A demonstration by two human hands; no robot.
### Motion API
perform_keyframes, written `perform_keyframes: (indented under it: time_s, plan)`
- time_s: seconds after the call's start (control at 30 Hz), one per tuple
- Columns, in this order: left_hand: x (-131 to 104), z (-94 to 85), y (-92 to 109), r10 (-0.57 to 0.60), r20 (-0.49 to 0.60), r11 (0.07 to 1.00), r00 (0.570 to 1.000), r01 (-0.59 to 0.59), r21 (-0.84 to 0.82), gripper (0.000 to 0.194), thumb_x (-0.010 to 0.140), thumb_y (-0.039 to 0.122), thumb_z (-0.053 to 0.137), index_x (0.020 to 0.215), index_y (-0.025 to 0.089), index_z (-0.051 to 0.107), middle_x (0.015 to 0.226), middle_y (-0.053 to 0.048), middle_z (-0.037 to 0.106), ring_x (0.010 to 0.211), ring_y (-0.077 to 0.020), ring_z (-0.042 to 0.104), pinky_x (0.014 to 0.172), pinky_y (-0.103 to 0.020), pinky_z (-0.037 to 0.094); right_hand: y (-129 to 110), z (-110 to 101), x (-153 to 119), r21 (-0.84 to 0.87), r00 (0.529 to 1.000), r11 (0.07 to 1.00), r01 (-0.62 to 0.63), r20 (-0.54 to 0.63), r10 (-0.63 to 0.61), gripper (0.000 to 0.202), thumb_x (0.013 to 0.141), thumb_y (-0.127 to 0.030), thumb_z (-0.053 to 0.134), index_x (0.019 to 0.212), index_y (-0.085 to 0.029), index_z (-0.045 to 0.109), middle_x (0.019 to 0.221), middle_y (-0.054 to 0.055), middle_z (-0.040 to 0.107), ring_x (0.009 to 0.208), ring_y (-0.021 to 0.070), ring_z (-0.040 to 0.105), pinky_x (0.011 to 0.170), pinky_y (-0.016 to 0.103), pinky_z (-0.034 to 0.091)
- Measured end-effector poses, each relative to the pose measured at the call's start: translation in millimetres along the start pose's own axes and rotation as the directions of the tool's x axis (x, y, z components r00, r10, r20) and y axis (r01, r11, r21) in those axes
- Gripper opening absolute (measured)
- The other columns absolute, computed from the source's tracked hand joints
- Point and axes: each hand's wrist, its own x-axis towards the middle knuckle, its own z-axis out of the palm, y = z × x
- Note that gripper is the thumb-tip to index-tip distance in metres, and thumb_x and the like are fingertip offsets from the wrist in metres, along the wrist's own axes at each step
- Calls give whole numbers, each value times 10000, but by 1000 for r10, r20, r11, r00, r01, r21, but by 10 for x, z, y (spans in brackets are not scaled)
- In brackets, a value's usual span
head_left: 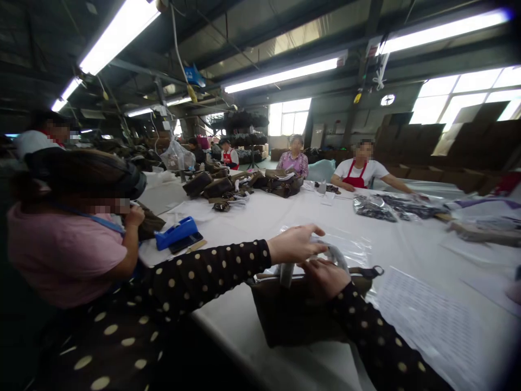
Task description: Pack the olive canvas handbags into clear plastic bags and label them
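A dark brown handbag (293,320) stands on the table's near edge, right in front of me. Its handle (338,256) has a pale grey wrapping and arches up from the zipped top. My left hand (297,244) reaches over that handle, fingers stretched and apart; whether they touch the handle is hard to see. Lower down, my right hand (325,278) is closed at the bag's top by the handle, its curled fingertips partly hidden. Just behind the bag lies a clear plastic bag (356,247).
A printed sheet (427,320) lies at right. A blue tape dispenser (177,232) sits left, near a co-worker in pink (69,244). Several brown bags (215,187) are piled across the white table (260,220). Plastic-wrapped goods (374,207) lie before a red-aproned person (358,174).
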Motion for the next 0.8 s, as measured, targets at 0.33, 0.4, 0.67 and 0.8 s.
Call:
perform_keyframes:
  time_s: [0.33,0.4,0.67,0.8]
  plan:
    - [113,-87,-85,-87,-84,981,993,71,-178,400,794,330,535,1130,113,552,735,-19,550,606,-118,469,533,-219,373,-786,234,-870,16,987,999,46,-152,-43,343,820,-70,447,1135,-114,576,932,110,642,682,187,529,596,320,416]
    - [121,-121,-76,-101,-95,978,990,81,-192,379,797,319,535,1113,112,567,750,-22,549,615,-113,460,544,-217,374,-878,299,-1018,146,996,989,10,-94,4,348,805,-115,456,1132,-142,573,989,112,634,721,201,552,605,322,450]
    - [91,-148,-17,-88,-14,961,996,81,-263,385,802,346,548,1117,126,575,798,-29,572,639,-111,476,579,-226,399,-27,-474,-1030,198,949,965,-173,-229,217,436,790,-221,605,1210,-219,487,1118,113,568,1044,280,529,892,424,443]
    - [66,-58,26,8,80,968,997,12,-251,366,806,337,553,1106,128,578,800,-29,586,667,-112,496,586,-216,410,521,-540,-819,101,947,959,-266,-156,279,722,751,-473,606,1320,-96,369,1282,210,446,1201,367,404,981,515,366]
